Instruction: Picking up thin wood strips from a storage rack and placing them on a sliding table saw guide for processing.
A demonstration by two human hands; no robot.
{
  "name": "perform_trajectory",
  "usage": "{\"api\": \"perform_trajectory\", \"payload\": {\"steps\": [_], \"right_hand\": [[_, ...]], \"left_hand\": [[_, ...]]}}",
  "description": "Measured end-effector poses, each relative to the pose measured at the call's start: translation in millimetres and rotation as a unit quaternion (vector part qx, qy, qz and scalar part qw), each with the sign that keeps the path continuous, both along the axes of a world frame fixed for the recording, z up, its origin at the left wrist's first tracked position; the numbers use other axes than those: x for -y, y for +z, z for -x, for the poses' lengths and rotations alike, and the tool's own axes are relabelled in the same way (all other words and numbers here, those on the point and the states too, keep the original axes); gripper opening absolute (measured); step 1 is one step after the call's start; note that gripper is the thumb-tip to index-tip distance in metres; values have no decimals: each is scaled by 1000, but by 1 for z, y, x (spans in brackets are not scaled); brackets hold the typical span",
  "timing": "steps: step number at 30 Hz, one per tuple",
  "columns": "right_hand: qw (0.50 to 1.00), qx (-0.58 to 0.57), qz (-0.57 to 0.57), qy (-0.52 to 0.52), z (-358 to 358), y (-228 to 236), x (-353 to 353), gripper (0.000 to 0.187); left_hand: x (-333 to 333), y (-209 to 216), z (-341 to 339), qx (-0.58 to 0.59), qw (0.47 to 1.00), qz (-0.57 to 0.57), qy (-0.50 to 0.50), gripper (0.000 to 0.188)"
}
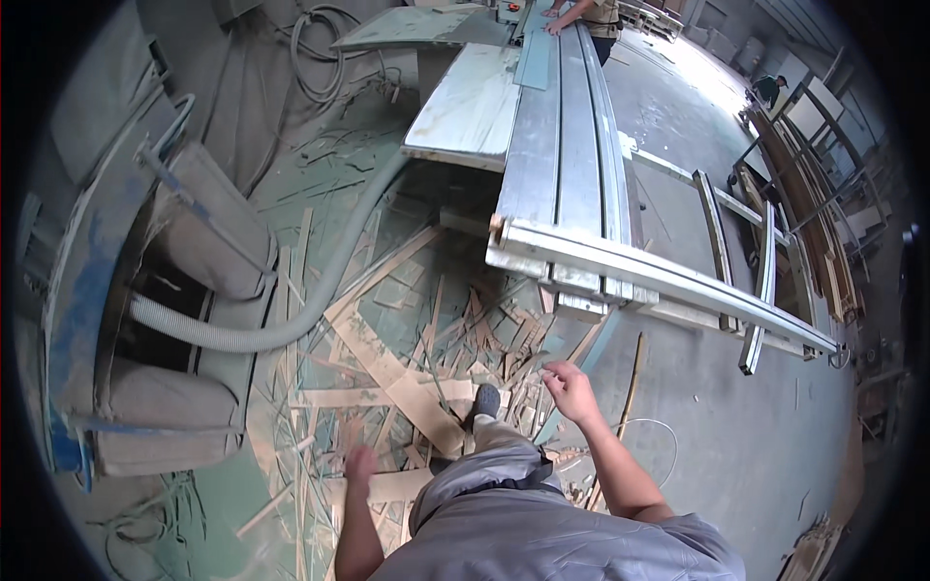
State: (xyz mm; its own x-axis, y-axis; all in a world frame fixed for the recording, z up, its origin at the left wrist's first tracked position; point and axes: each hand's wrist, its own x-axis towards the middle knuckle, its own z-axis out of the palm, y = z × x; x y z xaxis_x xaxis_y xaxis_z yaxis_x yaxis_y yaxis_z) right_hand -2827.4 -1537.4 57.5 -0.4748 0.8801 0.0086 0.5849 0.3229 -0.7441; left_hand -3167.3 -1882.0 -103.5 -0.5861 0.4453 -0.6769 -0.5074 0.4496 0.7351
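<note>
My right hand (572, 391) is raised ahead of my body, over the scrap pile's right side. Its thumb and fingers are drawn together, and whatever may be between them is too small to name. Lower on the left hangs my left hand (360, 467), smeared by motion, near pale wood offcuts (383, 486). Around my foot (487, 401) lies a heap of thin strips and broken board pieces, with a wide plank (423, 414) slanting across it. Just beyond my right hand is the metal end of a sliding table saw (531, 189).
A grey hose (291, 334) curves from the dust collector (170, 416) on the left toward the saw. A metal outrigger frame (668, 276) juts right at waist level. A co-worker (593, 19) stands at the saw's far end. A thin stick (636, 373) leans at my right.
</note>
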Motion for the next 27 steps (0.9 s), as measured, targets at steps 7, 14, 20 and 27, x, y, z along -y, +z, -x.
{"api": "perform_trajectory", "payload": {"steps": [7,14,20,27], "right_hand": [[980,-74,-178,-42,15,39,-143,14],[958,-53,-276,-54,42,50,-249,16],[983,-17,-180,-38,52,37,-273,28],[981,75,-175,-28,64,36,-266,34]], "left_hand": [[-52,-14,-63,124,960,219,-122,30],[-156,-12,-27,49,979,168,-99,22],[-251,32,-16,-54,983,105,-143,40],[-260,29,4,28,979,166,-118,38]]}}
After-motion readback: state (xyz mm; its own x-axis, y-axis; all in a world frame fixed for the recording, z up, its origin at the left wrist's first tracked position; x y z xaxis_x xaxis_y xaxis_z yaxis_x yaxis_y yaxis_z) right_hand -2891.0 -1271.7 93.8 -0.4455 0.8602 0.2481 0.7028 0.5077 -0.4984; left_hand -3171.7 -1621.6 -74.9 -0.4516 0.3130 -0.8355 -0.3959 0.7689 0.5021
